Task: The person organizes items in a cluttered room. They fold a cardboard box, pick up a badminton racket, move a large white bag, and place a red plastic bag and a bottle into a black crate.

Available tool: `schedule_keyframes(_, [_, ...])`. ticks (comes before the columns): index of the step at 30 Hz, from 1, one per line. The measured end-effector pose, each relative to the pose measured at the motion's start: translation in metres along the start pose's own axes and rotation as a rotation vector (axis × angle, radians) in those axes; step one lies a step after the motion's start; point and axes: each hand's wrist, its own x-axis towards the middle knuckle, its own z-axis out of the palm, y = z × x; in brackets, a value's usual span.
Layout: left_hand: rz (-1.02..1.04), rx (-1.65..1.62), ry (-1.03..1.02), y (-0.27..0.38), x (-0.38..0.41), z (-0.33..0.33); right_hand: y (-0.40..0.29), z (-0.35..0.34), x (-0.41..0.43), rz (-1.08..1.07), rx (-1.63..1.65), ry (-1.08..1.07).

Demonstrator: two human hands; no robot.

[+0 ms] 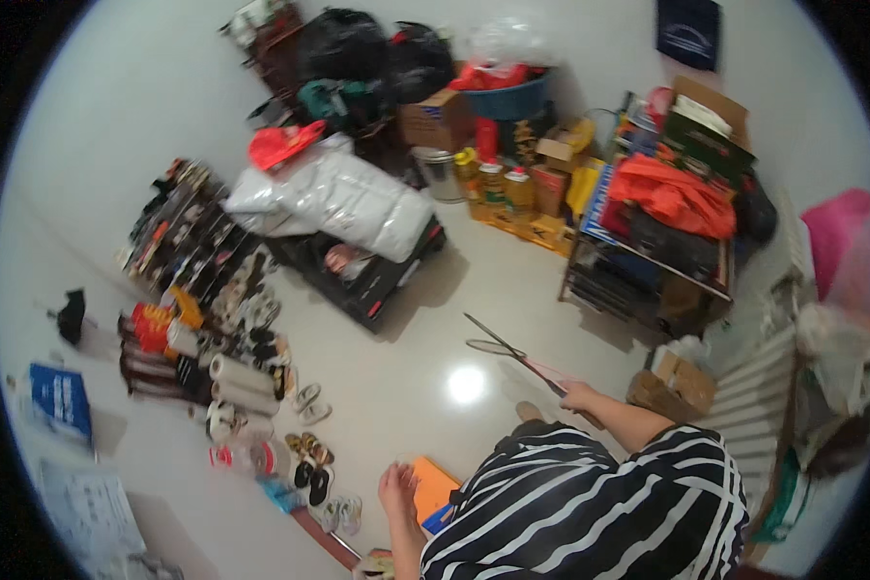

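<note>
My right hand (578,397) grips a long thin dark implement (540,371) that slants out over the tiled floor. A narrow oval loop (487,349) shows beside its far part, and a pink strand runs near my fingers; whether these are rackets I cannot tell. My left hand (399,487) is raised at the lower middle, fingers loosely bent, with nothing seen in it. Just right of it is a flat orange thing (433,484) with a blue part, half hidden by my striped shirt. One shoe (529,412) of mine shows below the right hand.
A black box (333,283) carries silvery-white padded bundles (362,199). Shoes (312,406) line the left, by a loaded rack (188,232). Oil bottles (518,190) stand at the back. A cluttered low table (649,255) is at right, with cardboard boxes (685,380) near a white radiator-like rail (750,399).
</note>
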Motion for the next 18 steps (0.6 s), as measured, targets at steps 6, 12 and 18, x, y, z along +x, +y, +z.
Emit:
schedule_keyframes(6, [-0.096,-0.027,-0.348,0.031,-0.003,0.095,-0.183,0.030,0.015,-0.323,0.263,-0.351])
schedule_keyframes(12, [-0.226,-0.264,-0.486,0.032,0.009,0.151,-0.278,0.057,-0.045,-0.636,0.410,-0.620])
schedule_keyframes(18, [-0.183,-0.486,-0.501,0.026,0.021,0.163,-0.281,0.058,-0.063,-1.010,-0.269,-0.279])
